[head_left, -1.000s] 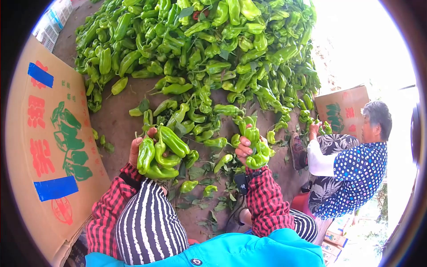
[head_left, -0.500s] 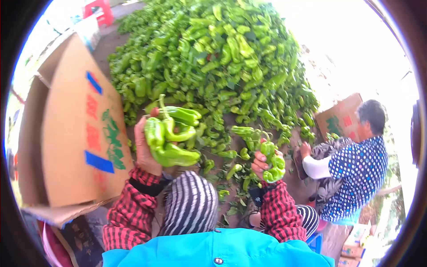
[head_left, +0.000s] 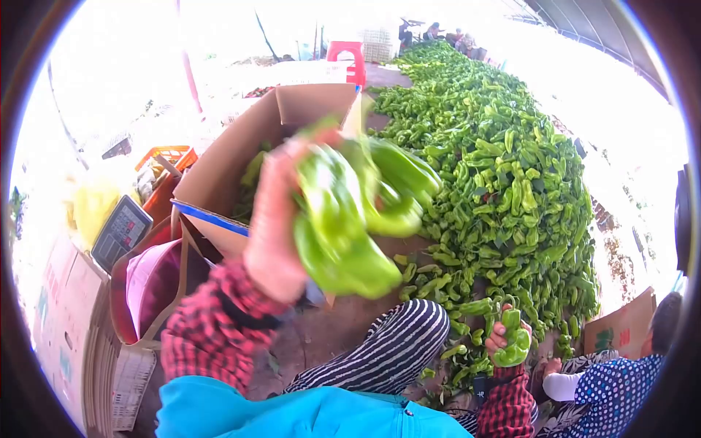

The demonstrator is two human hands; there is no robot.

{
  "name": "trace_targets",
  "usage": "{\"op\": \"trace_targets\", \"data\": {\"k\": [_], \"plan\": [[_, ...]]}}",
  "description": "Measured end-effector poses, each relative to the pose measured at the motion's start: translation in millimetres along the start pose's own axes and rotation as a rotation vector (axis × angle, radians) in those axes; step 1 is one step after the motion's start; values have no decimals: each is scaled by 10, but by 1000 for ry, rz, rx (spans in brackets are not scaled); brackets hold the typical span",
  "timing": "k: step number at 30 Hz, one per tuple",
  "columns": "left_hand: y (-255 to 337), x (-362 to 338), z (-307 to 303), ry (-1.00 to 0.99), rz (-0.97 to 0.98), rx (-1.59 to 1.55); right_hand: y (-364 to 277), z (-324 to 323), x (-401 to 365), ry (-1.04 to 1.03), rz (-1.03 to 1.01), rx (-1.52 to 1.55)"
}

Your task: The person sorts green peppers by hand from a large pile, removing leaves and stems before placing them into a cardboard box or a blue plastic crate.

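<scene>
My left hand (head_left: 274, 219) is raised in front of the open cardboard box (head_left: 226, 164), closed round several large green peppers (head_left: 343, 219); hand and peppers are blurred. Green peppers show partly inside the box, behind my wrist. At the lower right, my right hand (head_left: 498, 342) grips a smaller bunch of green peppers (head_left: 514, 346), beside the near edge of the big pepper pile (head_left: 504, 175).
A co-worker in a dotted top (head_left: 621, 387) sits at the lower right by another cardboard box (head_left: 624, 321). On the left are a scale (head_left: 120, 232), an orange crate (head_left: 164, 182) and flattened boxes (head_left: 69, 328). A red stool (head_left: 349, 62) stands behind the box.
The view has swung left, showing the box's opening. My left hand has risen towards the box with its peppers. My right hand still holds its bunch near the pile.
</scene>
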State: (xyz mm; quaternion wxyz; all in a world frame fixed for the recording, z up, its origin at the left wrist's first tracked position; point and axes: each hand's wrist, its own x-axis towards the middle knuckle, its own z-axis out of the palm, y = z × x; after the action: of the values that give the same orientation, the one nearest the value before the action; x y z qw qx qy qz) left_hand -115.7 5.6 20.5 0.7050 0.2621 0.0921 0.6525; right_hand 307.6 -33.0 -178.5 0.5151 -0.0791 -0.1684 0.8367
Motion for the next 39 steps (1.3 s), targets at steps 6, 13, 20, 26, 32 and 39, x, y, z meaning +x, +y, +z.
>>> {"op": "trace_targets", "data": {"k": [6,13,20,26,32,39], "plan": [[1070,929,-330,-145,191,421,110,48,109,-49,25,-38],[1183,1709,-1165,465,-24,1290,165,195,98,41,-11,-24],[190,964,100,-173,310,1214,311,454,149,-117,75,78],[-1283,44,229,-618,-450,1132,287,523,141,-288,162,92],[-2268,293,-106,-765,-804,817,325,691,-52,-285,125,93],[-2325,393,91,-621,-987,705,97,649,-335,-368,38,61]]}}
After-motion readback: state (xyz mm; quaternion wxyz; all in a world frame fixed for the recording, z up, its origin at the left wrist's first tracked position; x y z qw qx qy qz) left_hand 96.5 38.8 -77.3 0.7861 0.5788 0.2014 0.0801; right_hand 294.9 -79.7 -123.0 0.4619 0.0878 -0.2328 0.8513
